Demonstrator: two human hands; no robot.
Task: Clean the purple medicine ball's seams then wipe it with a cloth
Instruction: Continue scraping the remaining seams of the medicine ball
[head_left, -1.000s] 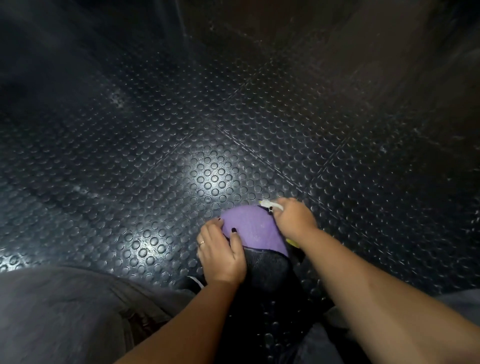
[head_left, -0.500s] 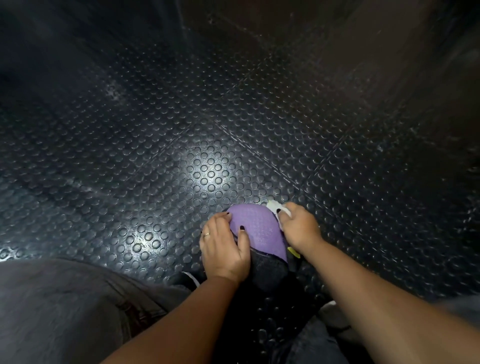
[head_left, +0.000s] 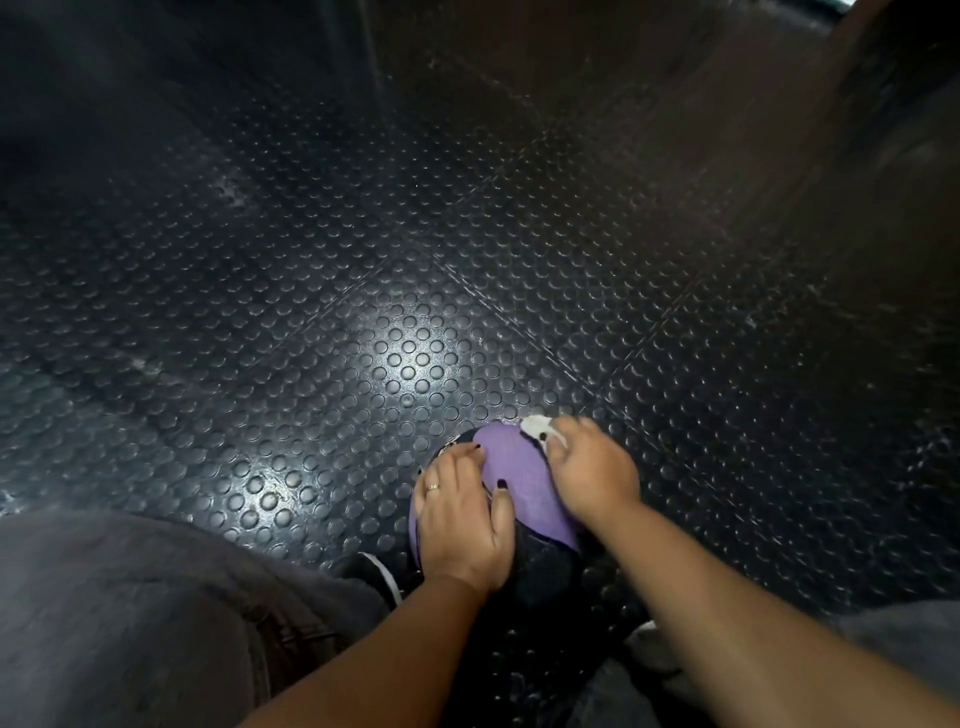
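The purple medicine ball (head_left: 524, 483), with black panels on its near side, sits on the floor between my knees. My left hand (head_left: 460, 525) lies flat over its left side, with fingers spread and the thumb on the purple panel. My right hand (head_left: 592, 473) grips a small brush whose white head (head_left: 535, 427) touches the seam at the ball's far right edge. The hand hides the brush handle. No cloth is in view.
Black studded rubber floor tiles (head_left: 363, 312) spread all around. My grey trouser legs fill the bottom left (head_left: 130, 613) and bottom right (head_left: 893, 639). A dark shoe (head_left: 382, 571) sits just left of the ball. A dark wall (head_left: 675, 78) rises at the back.
The brush head has shifted slightly along the seam at the ball's far edge. The yellow handle end seen under my right hand is now hidden. My left hand stays on the ball.
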